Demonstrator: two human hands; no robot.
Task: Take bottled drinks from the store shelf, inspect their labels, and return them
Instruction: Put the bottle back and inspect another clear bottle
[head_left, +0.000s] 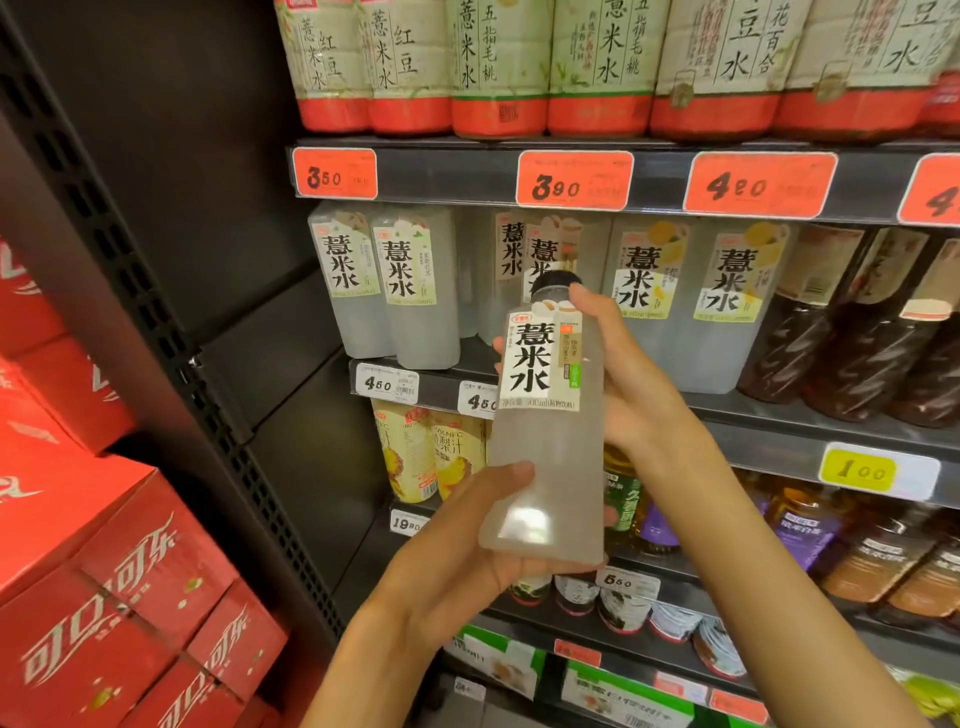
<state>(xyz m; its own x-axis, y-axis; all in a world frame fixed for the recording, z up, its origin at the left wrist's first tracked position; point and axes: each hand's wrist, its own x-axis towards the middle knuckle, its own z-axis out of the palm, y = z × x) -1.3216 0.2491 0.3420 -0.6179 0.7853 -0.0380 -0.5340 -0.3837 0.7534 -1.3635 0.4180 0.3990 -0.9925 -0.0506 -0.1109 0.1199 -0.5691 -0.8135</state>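
A cloudy white bottled drink (545, 447) with a black cap and a white label in large black characters is held upright in front of the shelf, label facing me. My left hand (457, 566) cups its base from below, thumb across the front. My right hand (634, 384) grips its upper part from the right, fingers wrapped behind the label. A gap in the middle shelf row (470, 280) lies just behind the bottle, between matching bottles.
Matching cloudy bottles (384, 286) line the middle shelf, dark drinks (857, 332) to their right. Big red-based bottles (498, 67) stand on the top shelf above orange price tags (574, 179). Juice bottles (426, 452) fill lower shelves. Red cola cartons (104, 571) are stacked at left.
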